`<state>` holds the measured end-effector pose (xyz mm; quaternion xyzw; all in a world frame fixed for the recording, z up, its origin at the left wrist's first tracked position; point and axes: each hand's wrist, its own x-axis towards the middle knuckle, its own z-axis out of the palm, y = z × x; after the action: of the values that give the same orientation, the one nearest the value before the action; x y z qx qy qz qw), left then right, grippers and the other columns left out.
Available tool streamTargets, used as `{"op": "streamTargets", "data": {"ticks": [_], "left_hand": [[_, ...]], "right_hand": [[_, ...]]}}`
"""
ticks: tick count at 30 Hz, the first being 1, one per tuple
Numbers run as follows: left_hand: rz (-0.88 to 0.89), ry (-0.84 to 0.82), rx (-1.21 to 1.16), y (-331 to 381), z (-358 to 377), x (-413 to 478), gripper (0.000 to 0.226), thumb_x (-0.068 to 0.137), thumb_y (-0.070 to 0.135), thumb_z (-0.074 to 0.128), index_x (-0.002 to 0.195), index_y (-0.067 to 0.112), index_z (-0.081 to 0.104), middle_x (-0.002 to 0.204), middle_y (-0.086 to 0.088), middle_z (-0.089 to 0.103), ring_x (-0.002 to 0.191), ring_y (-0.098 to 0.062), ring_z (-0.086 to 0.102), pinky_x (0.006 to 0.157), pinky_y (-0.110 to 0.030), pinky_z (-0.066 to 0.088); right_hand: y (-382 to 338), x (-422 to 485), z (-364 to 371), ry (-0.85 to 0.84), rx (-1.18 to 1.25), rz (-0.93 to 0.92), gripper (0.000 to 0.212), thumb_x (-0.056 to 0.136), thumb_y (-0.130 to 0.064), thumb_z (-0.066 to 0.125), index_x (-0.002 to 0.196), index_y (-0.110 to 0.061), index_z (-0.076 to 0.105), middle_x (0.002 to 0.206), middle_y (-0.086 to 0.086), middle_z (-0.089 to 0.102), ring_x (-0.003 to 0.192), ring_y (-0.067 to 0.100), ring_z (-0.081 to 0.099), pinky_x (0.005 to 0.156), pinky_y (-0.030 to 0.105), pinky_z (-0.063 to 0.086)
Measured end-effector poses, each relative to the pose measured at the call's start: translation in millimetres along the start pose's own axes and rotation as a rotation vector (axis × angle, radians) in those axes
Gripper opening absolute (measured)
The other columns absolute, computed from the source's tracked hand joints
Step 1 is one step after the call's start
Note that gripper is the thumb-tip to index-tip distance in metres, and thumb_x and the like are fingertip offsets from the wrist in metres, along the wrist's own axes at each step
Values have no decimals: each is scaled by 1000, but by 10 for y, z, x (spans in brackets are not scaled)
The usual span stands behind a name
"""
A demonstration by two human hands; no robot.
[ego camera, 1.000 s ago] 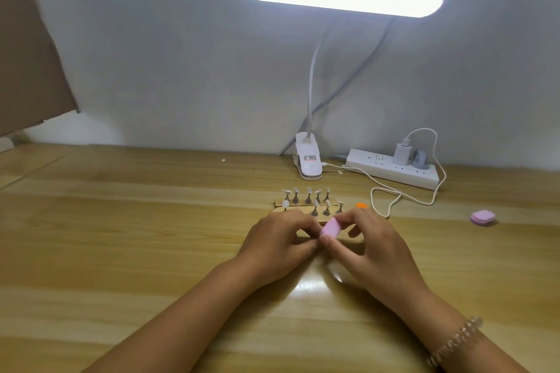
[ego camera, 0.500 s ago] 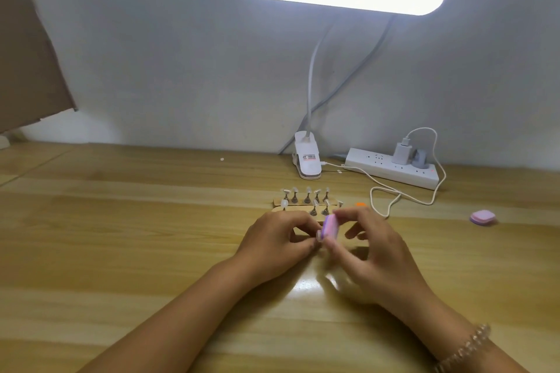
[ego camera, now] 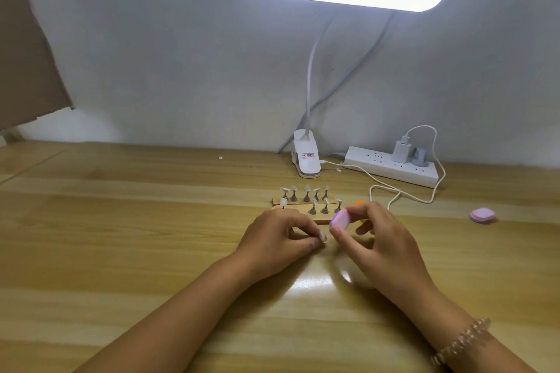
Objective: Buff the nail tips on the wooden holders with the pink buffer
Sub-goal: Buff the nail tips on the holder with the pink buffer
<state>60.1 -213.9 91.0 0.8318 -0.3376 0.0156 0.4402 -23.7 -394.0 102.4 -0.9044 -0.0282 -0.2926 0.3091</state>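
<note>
Two wooden holders point(ego camera: 318, 218) lie side by side on the table, each carrying several small metal stands topped with pale nail tips point(ego camera: 307, 188). Just in front of them my right hand point(ego camera: 380, 239) pinches the pink buffer point(ego camera: 340, 219) between thumb and fingers, its flat face tilted toward the left. My left hand point(ego camera: 280, 236) pinches a small stand with a nail tip point(ego camera: 323, 236) at its fingertips, right beside the buffer. The buffer sits a little above and to the right of that tip.
A white clip lamp point(ego camera: 306, 160) and a white power strip point(ego camera: 394, 166) with a charger and trailing cable stand at the back. Another pink buffer block point(ego camera: 482, 215) lies at the right. A small orange object point(ego camera: 359, 203) peeks out behind my right hand. Cardboard point(ego camera: 27, 54) leans at the far left.
My right hand has drawn the buffer slightly to the right and turned it, while my left hand keeps pinching the stand near the same place.
</note>
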Motion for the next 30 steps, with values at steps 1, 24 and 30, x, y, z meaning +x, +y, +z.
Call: {"op": "streamTargets", "data": {"ticks": [1, 24, 30], "left_hand": [[-7, 5, -3, 3, -3, -2, 8, 81, 25, 80, 85, 32, 79, 75, 26, 64, 62, 11, 55, 64, -13, 37], [-12, 5, 3, 28, -36, -9, 8, 80, 25, 81, 86, 30, 79, 71, 29, 62, 57, 8, 53, 60, -14, 36], [-2, 11, -7, 18, -33, -2, 6, 81, 26, 81, 85, 30, 79, 71, 31, 63, 56, 7, 53, 59, -13, 36]], "right_hand": [[-24, -16, 4, -13, 9, -28, 30, 79, -48, 68, 99, -27, 61, 94, -18, 61, 81, 3, 57, 70, 28, 47], [-77, -26, 16, -82, -50, -52, 27, 80, -48, 69, 93, -26, 58, 91, -15, 59, 78, 7, 56, 70, 35, 49], [-74, -19, 23, -47, -64, -37, 27, 80, -49, 70, 92, -27, 59, 92, -15, 60, 86, 10, 57, 79, 42, 47]]}}
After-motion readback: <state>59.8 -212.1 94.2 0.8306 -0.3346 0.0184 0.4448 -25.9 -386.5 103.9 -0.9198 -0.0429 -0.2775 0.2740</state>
